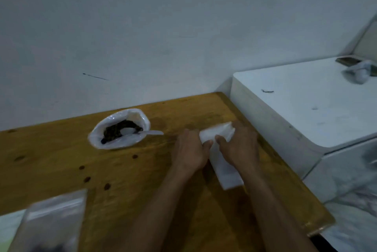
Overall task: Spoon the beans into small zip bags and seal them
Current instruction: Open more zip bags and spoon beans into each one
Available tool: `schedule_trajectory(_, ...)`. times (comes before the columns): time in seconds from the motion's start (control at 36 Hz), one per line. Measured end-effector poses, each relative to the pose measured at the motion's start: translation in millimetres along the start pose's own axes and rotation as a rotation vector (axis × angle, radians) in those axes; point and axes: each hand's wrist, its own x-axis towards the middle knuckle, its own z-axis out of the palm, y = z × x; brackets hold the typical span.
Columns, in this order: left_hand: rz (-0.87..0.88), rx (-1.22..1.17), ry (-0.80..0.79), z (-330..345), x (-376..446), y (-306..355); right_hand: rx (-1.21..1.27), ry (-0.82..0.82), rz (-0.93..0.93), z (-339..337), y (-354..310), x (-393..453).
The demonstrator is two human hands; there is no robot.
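No brand, label or writing can be read on anything here. Both hands work on a stack of small zip bags (222, 162), a pale translucent pack lying flat on the wooden table (142, 170); its long axis runs from near the person, at the lower right, away toward the wall, tilting slightly left at the far end. The left hand (190, 149) lies palm down on the pack's left edge, its thumb touching the plastic and its fingers curled over the far left corner. The right hand (238, 144) covers the far right part, thumb pressed on top just beside the left thumb, fingers bent over the far end; whether they pinch a single bag is too blurred to tell. To the left of the left fingers, well apart, an open white plastic bag of dark beans (119, 129) sits with a white plastic spoon (142, 133) resting in it, handle pointing toward the hands. A few loose beans (87, 179) lie nearer the person. A filled zip bag (53, 221) lies blurred at the near left corner
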Motion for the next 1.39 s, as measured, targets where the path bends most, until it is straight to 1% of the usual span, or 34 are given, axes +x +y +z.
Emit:
schedule_trajectory(0.11, 0.006, 0.020, 0.048, 8.1, 0.2, 0.9, 0.025, 0.024, -0.011, 0.1, 0.7, 0.0)
schedule_trajectory(0.25, -0.037, -0.094, 0.039, 7.2, -1.2, 5.8, 0.088, 0.151, -0.032, -6.9, -2.3, -3.6)
schedule_trajectory(0.33, -0.079, -0.182, 0.034, 3.1, -3.5, 8.1, 0.265, 0.200, -0.010, -21.0, -8.3, -6.6)
schedule_trajectory(0.44, -0.136, -0.373, 0.058, -20.3, -14.4, 17.2, 0.584, 0.158, 0.017, -47.4, -17.9, -9.0)
schedule_trajectory(0.53, -0.208, -0.701, 0.022, -44.2, -26.4, 21.8, 0.768, 0.108, 0.007, -60.5, -25.6, -15.4)
schedule_trajectory(0.58, -0.245, -0.915, -0.022, -58.2, -33.1, 19.1, 0.894, 0.030, 0.010, -64.2, -32.3, -21.1)
schedule_trajectory(0.64, -0.225, -1.006, -0.009, -72.7, -39.6, 12.2, 0.997, -0.090, 0.013, -63.3, -42.5, -28.4)
schedule_trajectory(0.67, -0.206, -1.009, 0.013, -82.1, -43.9, 7.7, 1.026, -0.155, 0.007, -60.6, -47.6, -32.2)
schedule_trajectory(0.75, -0.126, -0.908, 0.082, -108.8, -54.3, -17.8, 1.075, -0.352, -0.035, -48.8, -65.9, -44.1)
schedule_trajectory(0.83, -0.060, -0.837, 0.108, -135.9, -62.7, -47.7, 1.057, -0.505, -0.094, -31.7, -86.3, -52.9)
schedule_trajectory(0.94, -0.059, -0.729, 0.123, -168.9, -76.8, -78.1, 0.938, -0.656, -0.203, -3.4, -119.4, -66.3)
schedule_trajectory(1.0, -0.103, -0.686, 0.131, -179.0, -82.0, -86.0, 0.927, -0.691, -0.251, 7.9, -133.2, -74.1)
schedule_trajectory(1.03, -0.133, -0.640, 0.171, -184.2, -84.8, -92.8, 0.921, -0.698, -0.273, 14.6, -141.5, -78.8)
schedule_trajectory(1.06, -0.161, -0.561, 0.238, -187.1, -86.1, -97.2, 0.914, -0.683, -0.292, 19.9, -147.7, -82.8)
schedule_trajectory(1.08, -0.192, -0.448, 0.351, -189.6, -87.6, -101.6, 0.916, -0.651, -0.309, 25.1, -153.1, -86.7)
schedule_trajectory(1.11, -0.208, -0.313, 0.504, -193.0, -90.6, -105.6, 0.930, -0.607, -0.321, 30.3, -159.9, -91.2)
schedule_trajectory(1.14, -0.186, -0.188, 0.657, -196.5, -94.5, -107.6, 0.956, -0.564, -0.324, 34.8, -166.5, -95.7)
schedule_trajectory(1.17, -0.148, -0.099, 0.775, -200.7, -98.4, -107.4, 0.984, -0.535, -0.326, 37.6, -172.7, -100.2)
schedule_trajectory(1.19, -0.124, -0.063, 0.846, -204.6, -101.9, -106.4, 1.004, -0.527, -0.335, 39.5, -178.4, -104.7)
schedule_trajectory(1.22, -0.123, -0.084, 0.868, -207.2, -104.5, -105.6, 1.008, -0.530, -0.357, 40.1, -183.4, -109.3)
schedule_trajectory(1.25, -0.141, -0.160, 0.855, -209.3, -105.1, -104.8, 1.006, -0.540, -0.384, 40.8, -187.6, -113.2)
schedule_trajectory(1.33, -0.189, -0.501, 0.726, -214.7, -104.7, -98.9, 1.016, -0.616, -0.471, 42.4, -196.3, -123.2)
schedule_trajectory(1.39, -0.197, -0.634, 0.691, -216.0, -105.6, -97.3, 1.040, -0.686, -0.489, 43.4, -199.8, -127.7)
